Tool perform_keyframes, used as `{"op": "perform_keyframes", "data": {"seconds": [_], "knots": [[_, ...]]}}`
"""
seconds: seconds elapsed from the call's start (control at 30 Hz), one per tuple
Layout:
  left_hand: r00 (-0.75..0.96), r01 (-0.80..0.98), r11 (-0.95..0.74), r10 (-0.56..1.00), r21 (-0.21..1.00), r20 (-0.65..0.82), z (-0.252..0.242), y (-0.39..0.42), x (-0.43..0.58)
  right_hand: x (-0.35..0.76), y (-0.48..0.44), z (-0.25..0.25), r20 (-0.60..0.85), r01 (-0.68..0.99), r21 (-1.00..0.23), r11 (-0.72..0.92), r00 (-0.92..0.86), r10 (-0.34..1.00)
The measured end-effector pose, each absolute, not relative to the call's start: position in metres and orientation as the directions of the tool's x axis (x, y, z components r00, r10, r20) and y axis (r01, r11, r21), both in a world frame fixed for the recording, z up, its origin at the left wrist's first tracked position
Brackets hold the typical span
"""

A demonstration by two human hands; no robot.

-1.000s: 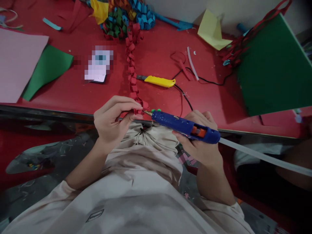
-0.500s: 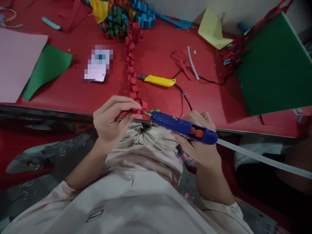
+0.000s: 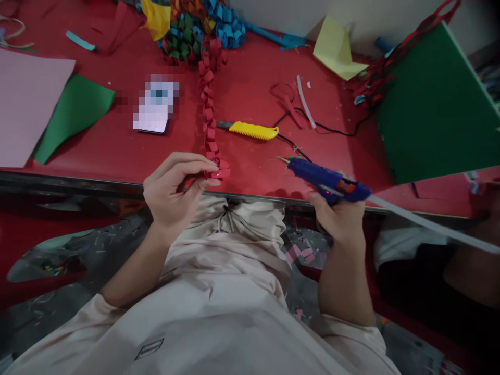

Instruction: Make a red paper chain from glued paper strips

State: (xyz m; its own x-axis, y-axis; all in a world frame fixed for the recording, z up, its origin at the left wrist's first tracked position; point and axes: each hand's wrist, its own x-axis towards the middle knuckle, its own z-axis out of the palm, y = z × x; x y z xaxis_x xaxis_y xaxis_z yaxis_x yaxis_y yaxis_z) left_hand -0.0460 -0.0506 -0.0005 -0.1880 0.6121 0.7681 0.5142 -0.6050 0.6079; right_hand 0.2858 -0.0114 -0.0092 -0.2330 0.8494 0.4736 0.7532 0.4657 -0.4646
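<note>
My left hand (image 3: 174, 195) pinches the near end of a red folded paper chain (image 3: 209, 125) at the front edge of the red table (image 3: 250, 99). The chain runs away from me up the table to a heap of coloured paper chains (image 3: 195, 26). My right hand (image 3: 339, 219) grips a blue glue gun (image 3: 326, 180) by its handle, nozzle pointing left and held well to the right of the chain. A white glue stick (image 3: 429, 224) sticks out of the gun's back. A black cord (image 3: 312, 127) trails from the gun across the table.
A yellow utility knife (image 3: 252, 130) lies beside the chain. A phone (image 3: 152, 112), pink paper (image 3: 27, 104) and green paper (image 3: 72, 114) lie at the left. A large green sheet (image 3: 433, 109), yellow paper (image 3: 336, 49) and red scissors (image 3: 287, 99) are at the right.
My right hand has drawn the glue gun away from the chain's end, to the right and slightly up. My left hand keeps its pinch on the chain.
</note>
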Motion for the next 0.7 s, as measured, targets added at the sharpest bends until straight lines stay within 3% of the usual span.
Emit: {"op": "perform_keyframes", "data": {"seconds": [0.1, 0.27, 0.33, 0.4, 0.47, 0.5, 0.53, 0.57, 0.6, 0.7], "knots": [[-0.193, 0.516, -0.598, 0.616, 0.613, 0.764, -0.001, -0.051, -0.047, 0.314, 0.014, -0.026, 0.341, 0.818, -0.478, 0.321, -0.164, 0.926], [-0.226, 0.473, -0.593, 0.634, 0.652, 0.74, -0.001, -0.048, -0.045, 0.331, 0.037, -0.032, 0.282, 0.855, -0.418, 0.305, -0.197, 0.939], [-0.248, 0.442, -0.606, 0.626, 0.661, 0.739, 0.0, -0.047, -0.043, 0.332, 0.033, -0.035, 0.298, 0.865, -0.399, 0.305, -0.192, 0.935], [-0.259, 0.427, -0.611, 0.624, 0.667, 0.737, 0.001, -0.046, -0.042, 0.329, 0.022, -0.041, 0.421, 0.86, -0.407, 0.307, -0.122, 0.899], [-0.253, 0.418, -0.614, 0.63, 0.67, 0.735, 0.002, -0.046, -0.042, 0.32, 0.005, -0.047, 0.671, 0.822, -0.461, 0.335, 0.076, 0.737], [-0.246, 0.412, -0.613, 0.637, 0.674, 0.73, 0.003, -0.046, -0.042, 0.312, -0.005, -0.048, 0.78, 0.789, -0.487, 0.375, 0.199, 0.594], [-0.235, 0.405, -0.614, 0.647, 0.678, 0.726, 0.003, -0.046, -0.042, 0.301, -0.015, -0.048, 0.848, 0.755, -0.496, 0.43, 0.314, 0.427], [-0.224, 0.396, -0.616, 0.654, 0.681, 0.722, 0.003, -0.047, -0.042, 0.287, -0.025, -0.045, 0.869, 0.718, -0.486, 0.498, 0.336, 0.364], [-0.22, 0.388, -0.618, 0.658, 0.684, 0.72, 0.004, -0.047, -0.043, 0.27, -0.033, -0.039, 0.893, 0.69, -0.444, 0.571, 0.288, 0.347], [-0.217, 0.399, -0.593, 0.68, 0.699, 0.7, 0.002, -0.047, -0.044, 0.214, -0.044, -0.012, 0.871, 0.542, -0.326, 0.775, -0.146, 0.469]]}}
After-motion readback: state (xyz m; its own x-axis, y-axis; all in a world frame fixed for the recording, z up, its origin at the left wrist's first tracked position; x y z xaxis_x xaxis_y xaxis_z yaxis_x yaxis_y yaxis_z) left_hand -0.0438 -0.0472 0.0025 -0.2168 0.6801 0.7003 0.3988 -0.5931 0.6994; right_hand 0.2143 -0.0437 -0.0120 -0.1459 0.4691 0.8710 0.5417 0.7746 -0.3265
